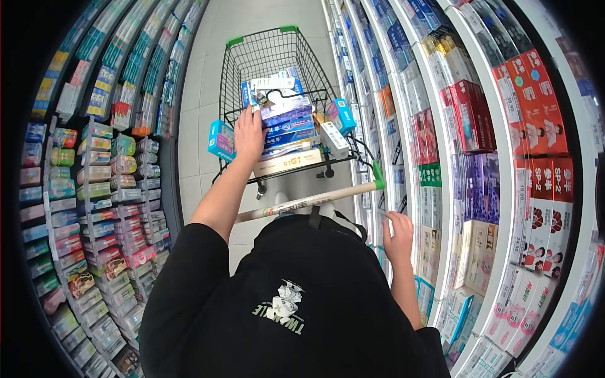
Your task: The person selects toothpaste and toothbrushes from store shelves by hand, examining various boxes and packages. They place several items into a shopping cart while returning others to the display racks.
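Observation:
My left hand reaches forward and lies on a stack of toothpaste boxes piled in the shopping cart; its fingers are spread over the blue boxes. A teal box hangs at the cart's left edge, right beside that hand. My right hand is low at my right side, fingers apart, close to the boxes on the lower right-hand shelf and holding nothing. The cart's pale handle bar runs between the two hands.
I stand in a narrow shop aisle with a tiled floor. Shelves of boxed toothpaste line the right side; shelves of small packs and bottles line the left. The cart fills the aisle ahead of me.

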Action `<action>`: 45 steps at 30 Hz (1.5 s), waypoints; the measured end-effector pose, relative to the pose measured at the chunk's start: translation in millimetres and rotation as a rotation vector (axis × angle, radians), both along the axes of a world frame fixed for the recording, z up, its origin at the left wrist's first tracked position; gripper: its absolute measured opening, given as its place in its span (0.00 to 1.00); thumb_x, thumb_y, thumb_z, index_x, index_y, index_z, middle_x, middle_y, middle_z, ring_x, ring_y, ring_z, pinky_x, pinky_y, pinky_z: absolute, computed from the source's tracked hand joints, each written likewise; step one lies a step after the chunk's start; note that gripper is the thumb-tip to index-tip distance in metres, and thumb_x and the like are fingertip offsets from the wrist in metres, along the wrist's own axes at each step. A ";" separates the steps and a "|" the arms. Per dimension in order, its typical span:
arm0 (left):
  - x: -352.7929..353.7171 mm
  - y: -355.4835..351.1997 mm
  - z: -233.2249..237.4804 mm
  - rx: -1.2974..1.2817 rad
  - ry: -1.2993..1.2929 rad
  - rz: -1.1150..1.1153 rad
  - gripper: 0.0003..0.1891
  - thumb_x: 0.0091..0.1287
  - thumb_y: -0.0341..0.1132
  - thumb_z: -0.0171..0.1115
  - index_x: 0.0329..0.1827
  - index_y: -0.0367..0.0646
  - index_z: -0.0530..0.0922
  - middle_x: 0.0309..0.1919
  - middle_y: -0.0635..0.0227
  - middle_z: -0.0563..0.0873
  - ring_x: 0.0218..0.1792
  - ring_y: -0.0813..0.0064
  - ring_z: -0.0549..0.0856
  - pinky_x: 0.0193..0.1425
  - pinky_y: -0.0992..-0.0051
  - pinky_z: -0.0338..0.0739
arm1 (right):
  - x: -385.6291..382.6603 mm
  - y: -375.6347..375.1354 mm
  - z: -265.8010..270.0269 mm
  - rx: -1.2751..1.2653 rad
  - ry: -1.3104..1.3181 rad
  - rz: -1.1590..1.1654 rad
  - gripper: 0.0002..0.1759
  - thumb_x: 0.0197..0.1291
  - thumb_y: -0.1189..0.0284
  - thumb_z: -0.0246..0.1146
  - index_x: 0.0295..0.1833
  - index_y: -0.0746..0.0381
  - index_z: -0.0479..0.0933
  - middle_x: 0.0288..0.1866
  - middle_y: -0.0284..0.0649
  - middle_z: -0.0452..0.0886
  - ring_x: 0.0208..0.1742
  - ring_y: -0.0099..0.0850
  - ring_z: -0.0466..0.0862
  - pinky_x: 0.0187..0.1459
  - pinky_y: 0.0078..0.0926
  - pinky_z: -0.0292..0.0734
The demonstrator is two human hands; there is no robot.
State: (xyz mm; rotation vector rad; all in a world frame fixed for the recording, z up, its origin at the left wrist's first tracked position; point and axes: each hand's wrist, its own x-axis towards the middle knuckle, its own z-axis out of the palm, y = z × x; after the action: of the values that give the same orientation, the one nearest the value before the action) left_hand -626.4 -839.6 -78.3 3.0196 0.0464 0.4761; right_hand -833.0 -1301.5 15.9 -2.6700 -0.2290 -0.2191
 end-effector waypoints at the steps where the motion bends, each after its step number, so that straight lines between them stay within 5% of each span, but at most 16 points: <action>1: -3.2 -0.3 1.7 0.008 -0.049 -0.019 0.34 0.65 0.40 0.77 0.73 0.41 0.72 0.72 0.53 0.78 0.73 0.52 0.76 0.75 0.53 0.72 | -2.0 1.5 1.8 0.004 -0.007 -0.007 0.11 0.66 0.75 0.69 0.53 0.62 0.85 0.56 0.43 0.88 0.61 0.45 0.84 0.66 0.44 0.74; 4: -4.3 -1.2 24.2 -0.221 0.343 0.040 0.30 0.63 0.36 0.78 0.66 0.40 0.74 0.58 0.54 0.85 0.64 0.53 0.81 0.68 0.56 0.77 | -7.6 9.7 9.5 0.066 0.000 -0.029 0.11 0.65 0.75 0.70 0.52 0.61 0.86 0.55 0.43 0.89 0.60 0.44 0.85 0.66 0.44 0.74; 5: -6.0 5.1 14.3 -0.282 0.179 -0.035 0.29 0.59 0.29 0.78 0.64 0.42 0.76 0.48 0.57 0.86 0.56 0.52 0.83 0.63 0.57 0.80 | -8.0 12.7 11.5 0.082 -0.004 -0.012 0.11 0.65 0.75 0.70 0.53 0.62 0.86 0.55 0.43 0.89 0.60 0.45 0.85 0.66 0.43 0.75; 11: -50.8 -6.2 79.5 -0.294 -0.151 -0.394 0.26 0.49 0.18 0.71 0.55 0.45 0.84 0.49 0.63 0.87 0.55 0.54 0.84 0.58 0.59 0.83 | 4.8 49.1 52.1 0.414 0.225 -0.067 0.15 0.70 0.76 0.68 0.61 0.66 0.83 0.56 0.47 0.89 0.53 0.39 0.89 0.57 0.35 0.83; 16: -94.8 -46.7 123.1 -0.325 -0.532 -0.631 0.20 0.49 0.19 0.73 0.47 0.46 0.89 0.44 0.67 0.88 0.52 0.60 0.89 0.51 0.63 0.87 | 32.1 68.9 69.3 1.526 0.680 -0.229 0.36 0.78 0.70 0.64 0.84 0.64 0.60 0.60 0.51 0.87 0.54 0.38 0.90 0.57 0.35 0.86; 19: -112.9 -71.4 139.9 -0.355 -0.598 -0.725 0.18 0.47 0.22 0.80 0.42 0.48 0.91 0.45 0.69 0.89 0.51 0.62 0.90 0.52 0.64 0.88 | 40.0 74.5 100.0 1.777 0.733 -0.148 0.35 0.80 0.70 0.62 0.84 0.66 0.56 0.61 0.51 0.86 0.53 0.40 0.91 0.53 0.37 0.87; 22: -123.2 -81.7 152.6 -0.426 -0.584 -0.718 0.24 0.50 0.24 0.82 0.52 0.48 0.88 0.53 0.62 0.87 0.56 0.59 0.88 0.59 0.66 0.86 | 42.6 65.5 100.8 1.445 0.655 -0.149 0.31 0.80 0.71 0.61 0.80 0.68 0.59 0.61 0.50 0.86 0.52 0.40 0.91 0.50 0.39 0.88; 24: -125.8 -98.0 161.1 -0.525 -0.592 -0.607 0.30 0.54 0.19 0.80 0.61 0.47 0.84 0.57 0.56 0.85 0.60 0.54 0.87 0.62 0.63 0.85 | 39.7 62.7 98.2 1.572 0.625 -0.178 0.28 0.79 0.73 0.61 0.77 0.67 0.61 0.60 0.49 0.85 0.55 0.39 0.90 0.56 0.40 0.88; 25: -128.4 -101.9 163.9 -0.566 -0.521 -0.557 0.39 0.62 0.19 0.75 0.78 0.47 0.72 0.65 0.51 0.82 0.65 0.55 0.84 0.66 0.62 0.84 | 36.4 61.3 94.1 1.621 0.601 -0.190 0.28 0.78 0.74 0.61 0.77 0.67 0.61 0.60 0.48 0.85 0.57 0.39 0.90 0.58 0.40 0.87; 28: -142.4 -120.0 167.2 -1.546 0.070 -0.270 0.44 0.68 0.18 0.68 0.87 0.44 0.59 0.68 0.52 0.81 0.67 0.61 0.84 0.69 0.63 0.83 | 28.2 62.7 92.2 1.663 0.533 -0.222 0.28 0.78 0.75 0.61 0.77 0.65 0.60 0.62 0.47 0.85 0.62 0.37 0.87 0.65 0.42 0.83; 29: -142.0 -116.3 168.3 -1.741 0.305 -0.343 0.47 0.74 0.19 0.65 0.91 0.44 0.48 0.69 0.55 0.82 0.68 0.67 0.82 0.70 0.68 0.80 | 25.7 63.5 92.8 1.659 0.503 -0.236 0.29 0.78 0.75 0.61 0.77 0.64 0.60 0.62 0.46 0.84 0.64 0.37 0.86 0.68 0.42 0.82; 32: -157.8 -129.1 158.8 -1.975 0.440 -0.273 0.42 0.76 0.21 0.64 0.89 0.42 0.53 0.67 0.58 0.83 0.66 0.70 0.84 0.70 0.69 0.79 | 15.2 57.1 83.7 1.565 0.481 -0.165 0.30 0.75 0.77 0.65 0.76 0.61 0.61 0.65 0.44 0.83 0.66 0.34 0.84 0.69 0.41 0.80; 36: -154.5 -126.2 150.6 -1.856 0.538 -0.204 0.31 0.75 0.21 0.65 0.80 0.39 0.67 0.61 0.67 0.85 0.60 0.79 0.85 0.62 0.74 0.81 | 15.3 32.3 102.4 1.149 0.641 0.036 0.40 0.62 0.80 0.77 0.74 0.56 0.64 0.58 0.36 0.82 0.59 0.26 0.83 0.60 0.29 0.78; 38: -154.6 -127.0 151.9 -1.731 0.555 -0.347 0.29 0.73 0.19 0.64 0.77 0.41 0.69 0.56 0.70 0.86 0.55 0.82 0.84 0.56 0.78 0.81 | 19.4 31.4 124.8 0.796 0.537 0.087 0.31 0.59 0.70 0.82 0.65 0.59 0.75 0.55 0.36 0.83 0.59 0.30 0.83 0.59 0.31 0.79; 42: -146.1 -143.4 171.1 -1.728 0.639 -0.441 0.41 0.70 0.19 0.67 0.85 0.43 0.61 0.60 0.66 0.82 0.54 0.77 0.84 0.62 0.74 0.80 | 20.0 17.3 140.5 0.464 0.469 0.024 0.30 0.60 0.66 0.82 0.64 0.61 0.78 0.57 0.43 0.84 0.57 0.35 0.83 0.58 0.33 0.80; 45: -141.4 -132.4 135.6 -1.201 0.609 -0.395 0.41 0.71 0.30 0.74 0.85 0.46 0.63 0.70 0.52 0.80 0.64 0.61 0.84 0.67 0.62 0.79 | 15.7 -5.4 137.4 0.405 0.197 -0.198 0.28 0.60 0.65 0.80 0.63 0.60 0.79 0.54 0.45 0.85 0.55 0.43 0.84 0.58 0.40 0.78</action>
State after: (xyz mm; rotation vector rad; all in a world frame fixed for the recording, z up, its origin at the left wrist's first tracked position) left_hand -767.8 -972.0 57.3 1.7994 -0.1620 -0.4027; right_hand -817.3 -1306.9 153.2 -2.2878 0.1315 -0.0533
